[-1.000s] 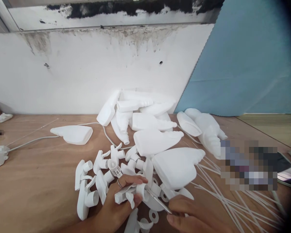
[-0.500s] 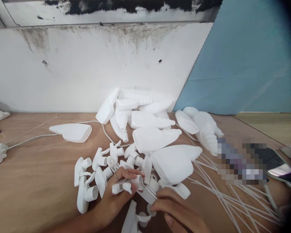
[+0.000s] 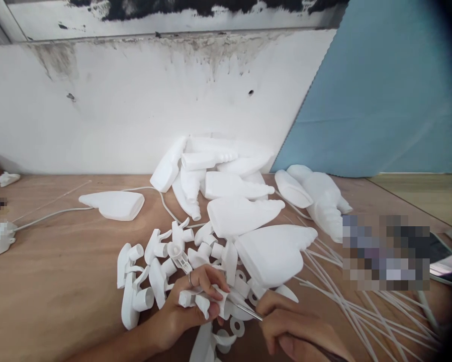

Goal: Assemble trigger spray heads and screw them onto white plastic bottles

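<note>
My left hand is closed around a white trigger spray head, with its round collar turned toward the right. A ring sits on one finger. Slim metal tweezers are pinched in my right hand, their tip at the collar opening. What the tip touches inside cannot be made out. Just below the hands lie a flat white washer and another spray head. More trigger spray heads are heaped on the left and behind my left hand.
White plastic bottles are piled toward the wall, and one bottle lies apart at left. Thin white tubes fan out at right on the wooden table. A grey cable crosses the back. A blue sheet covers the wall.
My right hand has moved a little right and down with the tweezers, showing more of their shaft. My left hand has tilted the spray head's collar slightly rightward.
</note>
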Available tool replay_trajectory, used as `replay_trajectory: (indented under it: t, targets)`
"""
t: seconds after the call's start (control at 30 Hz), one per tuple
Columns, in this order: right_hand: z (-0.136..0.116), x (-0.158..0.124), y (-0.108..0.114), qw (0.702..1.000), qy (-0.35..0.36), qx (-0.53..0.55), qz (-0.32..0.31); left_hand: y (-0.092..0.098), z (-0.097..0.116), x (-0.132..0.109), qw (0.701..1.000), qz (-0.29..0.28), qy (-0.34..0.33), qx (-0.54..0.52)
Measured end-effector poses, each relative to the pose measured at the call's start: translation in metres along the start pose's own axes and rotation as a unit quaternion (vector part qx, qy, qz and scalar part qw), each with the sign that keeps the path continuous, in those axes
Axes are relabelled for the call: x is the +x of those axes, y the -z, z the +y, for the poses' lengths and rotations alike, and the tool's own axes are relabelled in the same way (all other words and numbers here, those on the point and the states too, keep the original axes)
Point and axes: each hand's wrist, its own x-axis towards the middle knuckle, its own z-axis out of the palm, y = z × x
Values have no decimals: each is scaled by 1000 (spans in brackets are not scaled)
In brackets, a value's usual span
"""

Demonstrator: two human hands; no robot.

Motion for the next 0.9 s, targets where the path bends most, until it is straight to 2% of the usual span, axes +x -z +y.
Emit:
replay_trajectory:
  t: [0.1,0.2,0.27,0.37,0.47,0.6,0.73,0.9]
  targets:
    - [0,1,2,998,-46,46,-3,0,-1,3,999,12,-1,-34]
    - [8,1,2,987,-80,142,10,-2,-1,6,996,16,1,-84]
    - [19,2,1,973,-78,217,9,-3,-1,7,993,9,10,-113]
    - [31,1,-5,958,-46,280,-47,-4,-1,8,990,-1,21,-138]
    - [26,-1,-12,965,-46,254,-48,-3,-2,10,983,4,24,-180]
    - [13,-6,-15,981,-67,179,38,-2,-2,9,978,16,21,-207]
    - [20,-10,-11,981,-56,137,124,-1,-2,7,982,17,11,-188]
    - [31,-15,-5,982,-53,126,132,-1,-4,5,990,7,-3,-139]
